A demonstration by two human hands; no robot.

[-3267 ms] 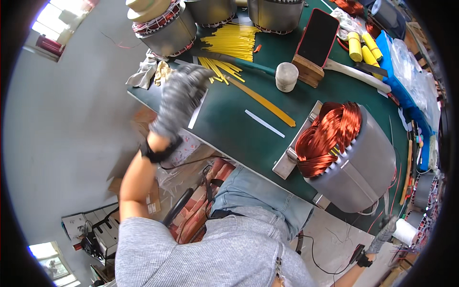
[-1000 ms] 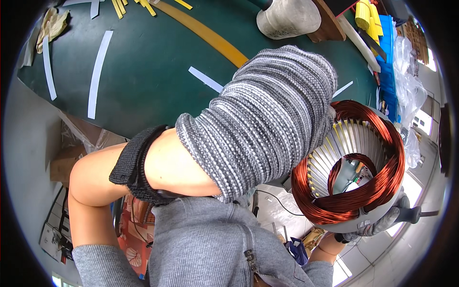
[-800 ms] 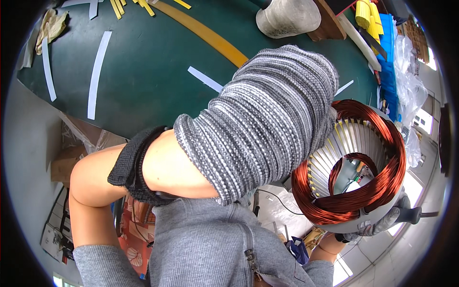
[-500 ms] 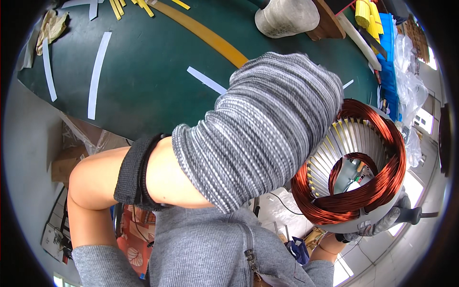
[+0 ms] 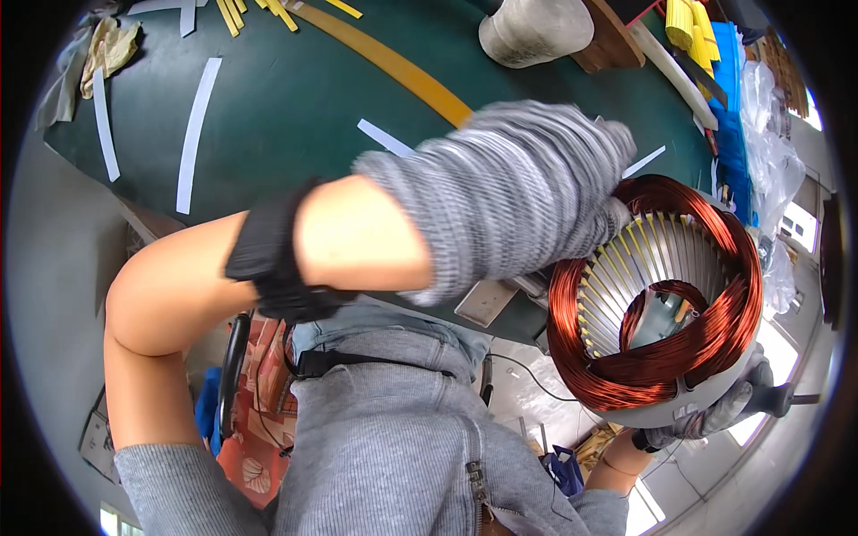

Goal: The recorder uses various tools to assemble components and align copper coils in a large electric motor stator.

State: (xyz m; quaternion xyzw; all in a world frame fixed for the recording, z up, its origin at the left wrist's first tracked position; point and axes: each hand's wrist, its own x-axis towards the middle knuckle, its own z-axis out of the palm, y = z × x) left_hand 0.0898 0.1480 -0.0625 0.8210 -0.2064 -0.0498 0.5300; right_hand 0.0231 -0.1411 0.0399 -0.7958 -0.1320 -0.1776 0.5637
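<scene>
At the right stands a motor stator (image 5: pixel 655 304), a grey metal ring with slots lined in yellow and thick bundles of copper wire round its rim. My left hand (image 5: pixel 572 192), in a grey striped knit glove, is at the stator's upper left edge, beside the copper windings. Motion blurs its fingers, so whatever they might hold cannot be made out. Low on the stator's right side, my gloved right hand (image 5: pixel 719 418) is against the outer wall. It is closed round a screwdriver-like tool (image 5: pixel 776 399) with a dark handle and a thin metal shaft.
White strips (image 5: pixel 197 134) and a long tan strip (image 5: pixel 393 62) lie on the green table (image 5: pixel 277 134). A whitish cup-shaped container (image 5: pixel 536 31) stands at the back. Yellow bundles (image 5: pixel 684 27), a blue bin (image 5: pixel 731 125) and clear plastic (image 5: pixel 767 134) are at the right.
My left forearm has swung up and away from my body, while the gloved hand turned beside the windings. The stator and my right hand have stayed almost in place.
</scene>
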